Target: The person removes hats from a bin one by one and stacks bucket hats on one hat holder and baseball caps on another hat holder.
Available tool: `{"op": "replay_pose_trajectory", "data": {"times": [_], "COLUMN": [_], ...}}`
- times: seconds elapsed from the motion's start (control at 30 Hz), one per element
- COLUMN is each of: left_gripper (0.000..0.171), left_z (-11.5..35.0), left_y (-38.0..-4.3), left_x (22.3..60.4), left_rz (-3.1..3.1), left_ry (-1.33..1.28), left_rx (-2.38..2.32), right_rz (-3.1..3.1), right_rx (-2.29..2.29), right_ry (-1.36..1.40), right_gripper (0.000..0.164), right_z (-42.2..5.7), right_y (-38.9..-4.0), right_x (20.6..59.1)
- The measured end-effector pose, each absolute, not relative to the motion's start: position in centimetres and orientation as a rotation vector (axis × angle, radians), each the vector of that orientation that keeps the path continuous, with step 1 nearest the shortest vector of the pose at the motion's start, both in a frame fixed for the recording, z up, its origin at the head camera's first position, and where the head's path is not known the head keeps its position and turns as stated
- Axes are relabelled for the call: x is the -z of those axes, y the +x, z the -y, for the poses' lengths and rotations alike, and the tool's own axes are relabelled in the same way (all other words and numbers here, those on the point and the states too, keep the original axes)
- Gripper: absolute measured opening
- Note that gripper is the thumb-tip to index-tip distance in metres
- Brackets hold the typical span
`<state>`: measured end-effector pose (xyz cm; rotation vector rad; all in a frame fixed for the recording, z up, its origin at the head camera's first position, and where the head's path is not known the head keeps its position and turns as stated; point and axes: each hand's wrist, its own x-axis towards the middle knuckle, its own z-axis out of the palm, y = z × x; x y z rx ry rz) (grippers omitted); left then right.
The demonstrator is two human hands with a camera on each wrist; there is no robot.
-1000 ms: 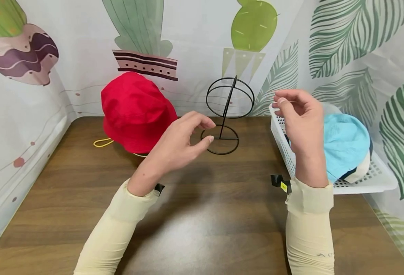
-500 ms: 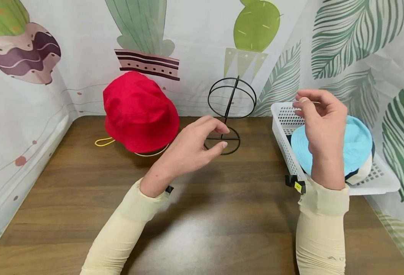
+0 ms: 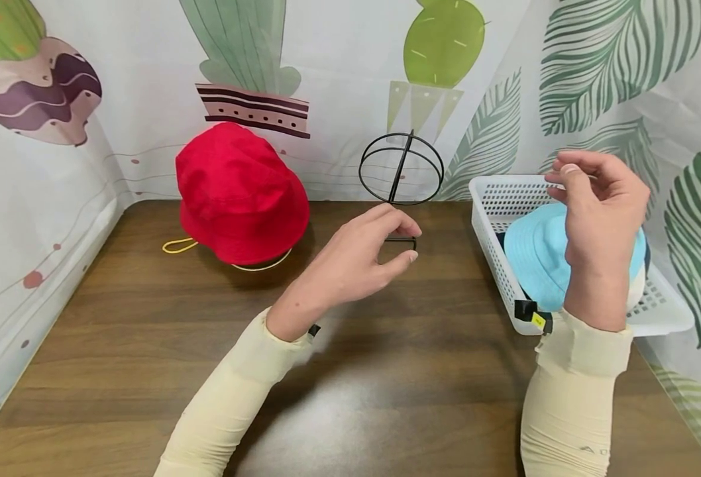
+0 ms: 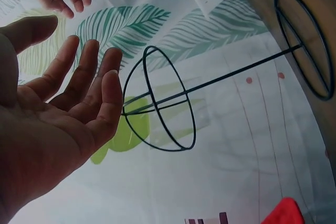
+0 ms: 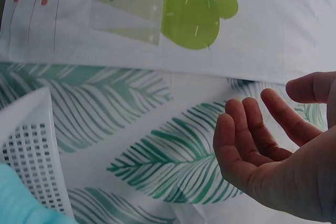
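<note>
My left hand (image 3: 362, 255) is held over the middle of the table with relaxed, bent fingers and nothing in its grasp. In the head view it overlaps the base of a black wire hat stand (image 3: 399, 169); the left wrist view shows the bare stand (image 4: 157, 100) beyond the fingers. My right hand (image 3: 605, 209) hovers above the white basket (image 3: 493, 265), its fingers loosely curled around nothing. Under it in the basket lies a light blue bucket hat (image 3: 535, 255), partly hidden by the hand, with dark and cream fabric showing beneath.
A red bucket hat (image 3: 240, 199) sits raised at the back left of the wooden table (image 3: 148, 344), a yellow cord loop (image 3: 179, 246) beside it. Printed curtain (image 3: 350, 66) walls close off the back and both sides.
Both hands have moved to the right: the left from beside the red hat to the front of the wire stand, the right further over the basket. The hats and the stand stay put.
</note>
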<state>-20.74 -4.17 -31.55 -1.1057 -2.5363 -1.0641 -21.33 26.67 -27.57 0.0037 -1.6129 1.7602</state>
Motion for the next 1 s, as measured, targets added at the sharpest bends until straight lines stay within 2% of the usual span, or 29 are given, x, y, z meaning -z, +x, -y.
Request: {"op": "replay_pose_trajectory", "data": {"times": [0.43, 0.87, 1.0], "left_gripper": [0.022, 0.027, 0.030], "left_z": [1.4, -1.7, -2.8], "left_y": [-20.4, -19.9, -19.6], "left_x": [32.7, 34.0, 34.6], "left_rz": [2.544, 2.543, 2.565], "left_ry": [-1.171, -1.260, -1.330], "left_rx": [0.956, 0.901, 0.877], "right_rz": [1.575, 1.704, 1.733], "right_rx": [-1.656, -1.233, -1.178], "right_ry": [-0.047, -0.278, -0.408], "right_gripper": [0.019, 0.027, 0.023], "right_z": [-30.0, -32.2, -32.0], "right_y": [-21.4, -20.9, -20.1], "right_x": [28.1, 28.2, 27.9]}}
